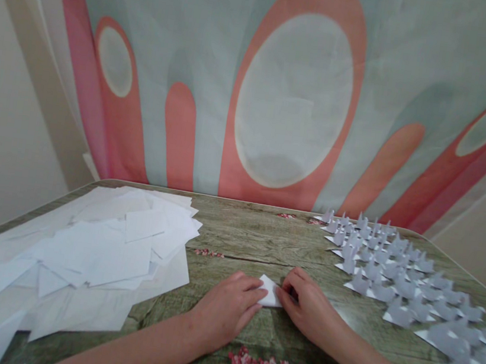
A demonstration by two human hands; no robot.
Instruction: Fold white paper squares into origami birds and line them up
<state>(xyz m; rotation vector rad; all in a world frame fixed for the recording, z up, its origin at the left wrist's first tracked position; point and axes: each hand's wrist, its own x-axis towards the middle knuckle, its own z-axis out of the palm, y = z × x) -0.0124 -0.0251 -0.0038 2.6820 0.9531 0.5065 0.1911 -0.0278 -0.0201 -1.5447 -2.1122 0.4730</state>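
Note:
A small folded piece of white paper [271,293] lies on the table between my two hands. My left hand [233,303] rests on its left edge, with the fingers over the paper and pressed close together. From the other side my right hand [303,300] pinches the right end of the paper between thumb and fingers. Part of the paper is hidden under the fingers of both hands.
Loose white paper sheets [103,253] lie in an overlapping heap on the left of the wood-patterned table [245,230]. Rows of folded white paper figures [404,281] stand on the right. A printed cloth [215,83] hangs behind the table.

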